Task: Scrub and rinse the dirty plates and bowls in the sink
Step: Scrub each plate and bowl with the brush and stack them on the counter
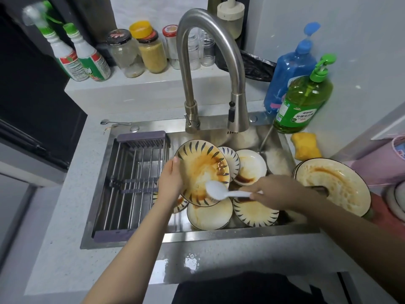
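Left hand point(169, 181) grips a sauce-stained striped ceramic plate point(201, 172); right hand point(274, 191) holds a white plastic scrubber point(215, 189), seemingly.
Early: stained dishes beneath both hands remain.

Green soap bottle point(303, 102): label carries Chinese characters, too blurred to read | two spray bottles point(82, 60): red-green labels, print illegible | no other legible text.

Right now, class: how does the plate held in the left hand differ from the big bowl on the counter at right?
The held plate is tilted up in the left hand over the sink; the big bowl rests on the counter. The plate has dark rim strokes; the bowl's rim looks plain. Both carry orange-brown sauce.
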A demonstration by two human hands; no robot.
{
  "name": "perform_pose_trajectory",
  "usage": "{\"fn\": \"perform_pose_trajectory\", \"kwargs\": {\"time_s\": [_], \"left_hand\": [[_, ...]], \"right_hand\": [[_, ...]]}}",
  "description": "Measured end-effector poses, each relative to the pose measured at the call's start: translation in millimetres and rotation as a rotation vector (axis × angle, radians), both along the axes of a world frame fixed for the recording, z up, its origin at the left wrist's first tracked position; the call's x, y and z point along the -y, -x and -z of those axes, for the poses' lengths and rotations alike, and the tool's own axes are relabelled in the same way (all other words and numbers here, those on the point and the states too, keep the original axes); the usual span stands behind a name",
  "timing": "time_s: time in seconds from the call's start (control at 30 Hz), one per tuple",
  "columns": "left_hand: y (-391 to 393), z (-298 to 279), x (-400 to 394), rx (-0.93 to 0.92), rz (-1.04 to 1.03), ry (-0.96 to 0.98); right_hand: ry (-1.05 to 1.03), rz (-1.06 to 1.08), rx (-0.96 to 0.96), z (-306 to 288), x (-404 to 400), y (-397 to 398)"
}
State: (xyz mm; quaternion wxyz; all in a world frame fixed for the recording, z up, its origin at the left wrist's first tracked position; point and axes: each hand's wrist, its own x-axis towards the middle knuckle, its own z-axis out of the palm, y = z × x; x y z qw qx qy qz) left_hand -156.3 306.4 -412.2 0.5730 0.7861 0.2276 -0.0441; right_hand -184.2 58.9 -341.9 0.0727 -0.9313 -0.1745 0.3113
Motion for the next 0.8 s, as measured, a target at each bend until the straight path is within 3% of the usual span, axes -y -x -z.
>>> {"fn": "perform_pose_trajectory", "kwargs": {"time_s": [0.1, 0.17, 0.3, 0.47, 0.63, 0.8], "left_hand": [[2, 0, 3, -0.036, 0.078, 0.017], [3, 3, 10, -0.072, 0.107, 0.028], [-1, 1, 13, -0.108, 0.071, 0.056], [-2, 2, -6, -0.18, 0.071, 0.028], [0, 8, 5, -0.378, 0.17, 0.161], [1, 5, 1, -0.404, 0.114, 0.262]], "right_hand": [[0.191, 0.019, 0.176, 4, 4, -13], [0.157, 0.045, 0.289, 8, -10, -10], [-0.103, 0.009, 0.203, 8, -20, 9], [0.116, 0.027, 0.114, 12, 9, -9], [0.122, 0.023, 0.326, 16, -30, -9], [0.247, 0.068, 0.44, 24, -21, -4]]}}
